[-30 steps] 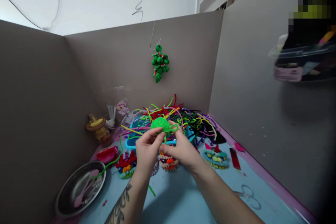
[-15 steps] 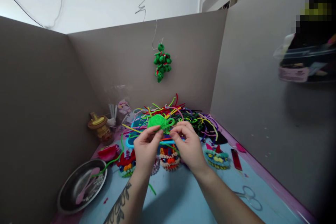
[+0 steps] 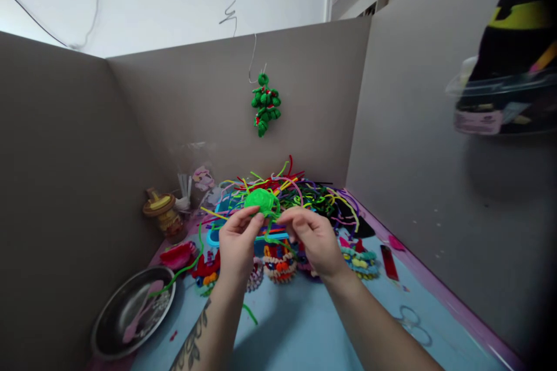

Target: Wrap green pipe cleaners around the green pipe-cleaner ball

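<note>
My left hand (image 3: 237,237) pinches a rounded, bright green coiled pipe-cleaner piece (image 3: 260,200) at its lower edge. Loose green loops trail off the right side of it. My right hand (image 3: 314,240) has its fingers curled around there, the index fingertip against a green pipe-cleaner strand (image 3: 275,221); the exact grip is partly hidden. Behind both hands lies a heap of coloured pipe cleaners (image 3: 313,194) in and around a blue tray (image 3: 212,236). Beneath the hands, several finished beaded-looking pipe-cleaner figures stand in a row, one of them orange and cream (image 3: 279,265).
A metal bowl (image 3: 98,324) with a pink tool in it stands at left, near a brown and yellow jar (image 3: 163,214). Scissors (image 3: 413,324) and a red flat item (image 3: 389,263) lie at right. A green ornament (image 3: 265,105) hangs from the grey partition (image 3: 313,87).
My right fingers have shifted slightly left and spread a little along the green strand. The upright green loop beside the coil now hangs lower. The left hand keeps its pinch.
</note>
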A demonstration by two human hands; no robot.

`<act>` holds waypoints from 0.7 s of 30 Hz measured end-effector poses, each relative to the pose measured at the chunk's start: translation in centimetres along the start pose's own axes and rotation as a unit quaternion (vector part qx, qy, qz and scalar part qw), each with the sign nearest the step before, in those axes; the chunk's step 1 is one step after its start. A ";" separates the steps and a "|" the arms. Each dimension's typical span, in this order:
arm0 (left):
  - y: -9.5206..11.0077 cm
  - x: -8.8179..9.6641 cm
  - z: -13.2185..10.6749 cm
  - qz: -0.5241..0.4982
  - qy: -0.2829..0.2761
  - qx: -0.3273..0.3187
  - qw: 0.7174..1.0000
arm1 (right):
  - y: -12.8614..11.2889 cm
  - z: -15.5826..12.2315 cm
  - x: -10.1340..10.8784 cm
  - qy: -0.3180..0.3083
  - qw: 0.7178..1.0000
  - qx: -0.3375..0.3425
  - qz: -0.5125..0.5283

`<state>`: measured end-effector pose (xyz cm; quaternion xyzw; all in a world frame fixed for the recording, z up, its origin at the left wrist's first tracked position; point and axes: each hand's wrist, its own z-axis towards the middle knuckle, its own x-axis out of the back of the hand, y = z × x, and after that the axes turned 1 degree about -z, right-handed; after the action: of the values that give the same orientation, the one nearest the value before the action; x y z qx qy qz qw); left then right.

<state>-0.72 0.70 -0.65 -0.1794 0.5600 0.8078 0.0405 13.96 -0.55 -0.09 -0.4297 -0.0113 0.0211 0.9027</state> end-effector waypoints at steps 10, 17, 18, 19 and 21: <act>-0.4 -0.5 -0.5 -0.033 -0.058 0.045 0.997 | 0.6 0.5 0.2 0.059 0.987 0.016 -0.147; -0.1 -0.7 -0.6 -0.029 -0.056 0.065 0.996 | 0.6 0.6 0.6 0.097 0.982 -0.019 -0.162; -0.1 -0.8 -0.6 -0.029 -0.056 0.068 0.996 | 0.4 0.6 0.5 0.102 0.980 -0.026 -0.170; -0.1 -0.8 -0.6 -0.029 -0.056 0.071 0.995 | 0.2 0.5 0.4 0.103 0.978 -0.032 -0.176; -0.1 -0.8 -0.6 -0.029 -0.054 0.076 0.995 | -0.1 0.3 0.2 0.099 0.977 -0.040 -0.183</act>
<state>0.24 0.33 -0.68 -0.1478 0.6115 0.7698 0.1072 14.14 -0.32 0.18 -0.4561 -0.0009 -0.1873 0.8700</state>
